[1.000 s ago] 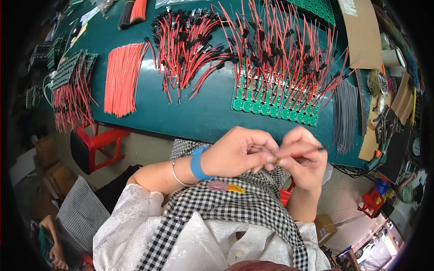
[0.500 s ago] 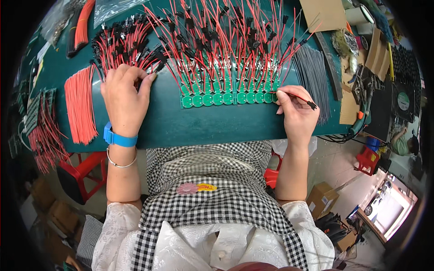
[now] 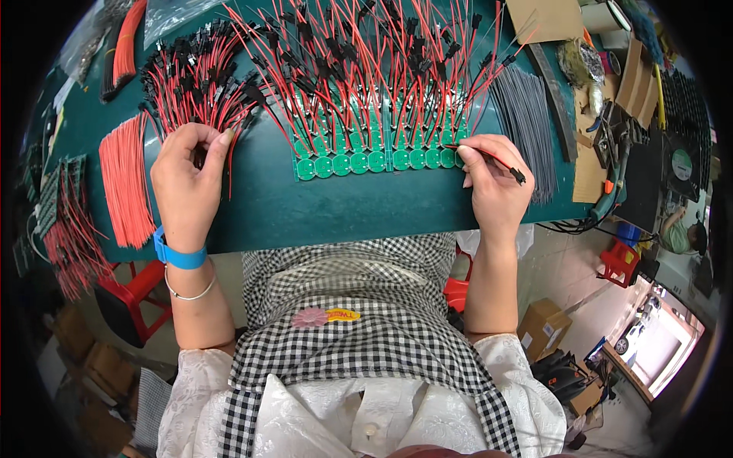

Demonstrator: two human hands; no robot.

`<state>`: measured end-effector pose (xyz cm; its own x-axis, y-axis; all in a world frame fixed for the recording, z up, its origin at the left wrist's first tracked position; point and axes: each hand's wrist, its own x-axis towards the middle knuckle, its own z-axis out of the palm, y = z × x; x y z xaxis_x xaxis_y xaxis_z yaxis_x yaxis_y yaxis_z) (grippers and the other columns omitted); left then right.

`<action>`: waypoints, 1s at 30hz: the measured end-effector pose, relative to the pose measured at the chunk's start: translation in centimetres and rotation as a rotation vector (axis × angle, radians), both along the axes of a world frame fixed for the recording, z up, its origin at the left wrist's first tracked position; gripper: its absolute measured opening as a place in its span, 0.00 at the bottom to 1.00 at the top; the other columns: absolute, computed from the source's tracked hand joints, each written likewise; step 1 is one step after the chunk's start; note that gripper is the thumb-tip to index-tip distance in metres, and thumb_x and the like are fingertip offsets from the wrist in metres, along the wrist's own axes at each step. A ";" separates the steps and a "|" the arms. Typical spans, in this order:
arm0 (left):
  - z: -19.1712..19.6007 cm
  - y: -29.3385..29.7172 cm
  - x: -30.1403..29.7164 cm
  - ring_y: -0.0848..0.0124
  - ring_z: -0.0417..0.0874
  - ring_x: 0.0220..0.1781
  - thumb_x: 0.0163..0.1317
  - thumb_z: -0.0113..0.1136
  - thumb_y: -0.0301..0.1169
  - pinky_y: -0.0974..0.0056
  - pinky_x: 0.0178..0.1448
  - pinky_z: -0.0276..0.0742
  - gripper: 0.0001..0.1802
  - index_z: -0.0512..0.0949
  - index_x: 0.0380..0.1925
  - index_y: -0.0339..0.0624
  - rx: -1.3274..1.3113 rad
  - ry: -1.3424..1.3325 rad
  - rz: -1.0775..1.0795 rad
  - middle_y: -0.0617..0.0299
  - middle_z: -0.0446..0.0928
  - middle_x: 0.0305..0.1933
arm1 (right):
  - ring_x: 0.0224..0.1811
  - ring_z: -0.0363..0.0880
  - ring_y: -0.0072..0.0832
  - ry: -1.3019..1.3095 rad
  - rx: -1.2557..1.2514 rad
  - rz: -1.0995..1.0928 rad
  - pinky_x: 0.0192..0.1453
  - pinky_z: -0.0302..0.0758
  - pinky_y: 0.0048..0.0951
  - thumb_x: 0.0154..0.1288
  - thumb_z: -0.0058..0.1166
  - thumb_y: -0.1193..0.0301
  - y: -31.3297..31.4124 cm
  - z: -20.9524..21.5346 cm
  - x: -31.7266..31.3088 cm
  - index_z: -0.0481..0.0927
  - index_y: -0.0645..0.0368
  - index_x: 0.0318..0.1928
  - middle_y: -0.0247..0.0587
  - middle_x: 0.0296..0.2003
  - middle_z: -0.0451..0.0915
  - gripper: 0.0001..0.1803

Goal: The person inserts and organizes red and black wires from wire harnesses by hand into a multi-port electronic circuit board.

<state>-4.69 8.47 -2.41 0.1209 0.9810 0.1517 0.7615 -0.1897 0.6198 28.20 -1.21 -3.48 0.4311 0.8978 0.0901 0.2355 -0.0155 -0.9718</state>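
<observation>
My right hand (image 3: pixel 500 172) pinches a red-and-black wire lead (image 3: pixel 498 159); its black plug (image 3: pixel 518 176) pokes out past my fingers on the right. The lead's other end meets the right end of the green circuit board panel (image 3: pixel 336 165), where rows of round boards carry upright red and black wires. At the left my left hand (image 3: pixel 185 179) is closed, thumb against fingers, on another wire lead (image 3: pixel 230 172), whose red wire dangles beside the thumb. Just beyond that hand lies a heap of leads with black plugs (image 3: pixel 198 76).
Red wires (image 3: pixel 126 183) lie in a bundle left of my left hand, with wired boards (image 3: pixel 70 229) at the table's left edge. Grey wires (image 3: pixel 527 130) lie right of the panel. Farther right are cardboard (image 3: pixel 584 168) and a tool with a teal handle (image 3: pixel 608 202).
My left hand has drawn back from the heap toward me, and a red wire now hangs from its fingers. My right hand keeps its hold on the lead by the panel's right end.
</observation>
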 end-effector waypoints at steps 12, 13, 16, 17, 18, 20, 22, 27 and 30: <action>0.6 -0.8 0.0 0.79 0.69 0.18 0.60 0.68 0.30 0.70 0.25 0.66 0.09 0.79 0.30 0.37 -0.102 0.050 0.054 0.65 0.74 0.18 | 0.24 0.75 0.14 -0.130 0.037 0.010 0.19 0.68 0.15 0.56 0.62 0.87 0.0 -0.1 -0.1 0.85 0.66 0.34 0.38 0.34 0.82 0.06; 0.6 -1.0 0.2 0.81 0.66 0.20 0.60 0.69 0.28 0.72 0.25 0.64 0.09 0.78 0.30 0.36 -0.084 0.060 0.001 0.67 0.72 0.20 | 0.24 0.75 0.14 -0.130 0.037 0.011 0.19 0.68 0.15 0.56 0.62 0.87 0.0 0.0 -0.1 0.85 0.66 0.34 0.38 0.34 0.82 0.06; 0.5 -1.2 1.1 0.82 0.64 0.22 0.58 0.70 0.27 0.73 0.25 0.61 0.10 0.78 0.30 0.34 -0.013 0.104 -0.057 0.69 0.68 0.20 | 0.24 0.76 0.16 -0.198 0.017 0.009 0.22 0.71 0.19 0.56 0.62 0.86 0.0 0.1 -0.1 0.84 0.67 0.34 0.39 0.32 0.82 0.05; 0.4 -1.2 1.5 0.81 0.64 0.22 0.56 0.72 0.27 0.72 0.25 0.62 0.11 0.78 0.30 0.34 0.041 0.138 -0.062 0.67 0.67 0.20 | 0.25 0.76 0.19 -0.278 0.059 0.014 0.24 0.72 0.22 0.55 0.62 0.86 0.1 -0.2 -0.1 0.84 0.67 0.33 0.40 0.32 0.82 0.05; 0.4 -1.2 1.9 0.79 0.65 0.21 0.54 0.73 0.27 0.70 0.25 0.63 0.11 0.79 0.31 0.34 0.119 0.167 -0.068 0.65 0.67 0.19 | 0.25 0.77 0.22 -0.359 0.100 0.020 0.27 0.73 0.25 0.55 0.63 0.86 0.2 -0.3 0.0 0.83 0.67 0.33 0.40 0.31 0.81 0.06; 0.1 -0.9 1.9 0.78 0.65 0.21 0.53 0.73 0.27 0.69 0.25 0.64 0.11 0.80 0.31 0.35 0.125 0.187 -0.082 0.64 0.67 0.19 | 0.25 0.78 0.25 -0.404 0.090 0.025 0.29 0.74 0.27 0.55 0.64 0.85 0.4 0.0 -0.4 0.82 0.66 0.32 0.41 0.30 0.81 0.05; 0.1 -0.7 2.0 0.77 0.66 0.20 0.52 0.74 0.27 0.68 0.25 0.65 0.11 0.80 0.31 0.35 0.135 0.215 -0.093 0.63 0.68 0.19 | 0.25 0.78 0.28 -0.443 0.084 0.032 0.31 0.75 0.29 0.54 0.64 0.84 0.7 0.3 -0.6 0.81 0.66 0.31 0.42 0.29 0.80 0.05; 0.2 -0.5 1.0 0.66 0.80 0.22 0.52 0.73 0.31 0.64 0.28 0.73 0.09 0.82 0.24 0.38 0.051 0.059 -0.009 0.58 0.78 0.22 | 0.25 0.80 0.33 -0.742 0.012 0.095 0.30 0.75 0.30 0.56 0.67 0.77 1.9 0.9 -1.6 0.79 0.63 0.30 0.42 0.26 0.78 0.07; 0.9 -0.6 0.0 0.80 0.73 0.22 0.56 0.71 0.27 0.71 0.27 0.67 0.08 0.82 0.25 0.33 0.050 -0.036 -0.024 0.63 0.77 0.21 | 0.23 0.79 0.32 -0.729 0.014 0.030 0.29 0.76 0.29 0.56 0.69 0.75 2.0 1.2 -2.5 0.77 0.62 0.30 0.42 0.26 0.79 0.10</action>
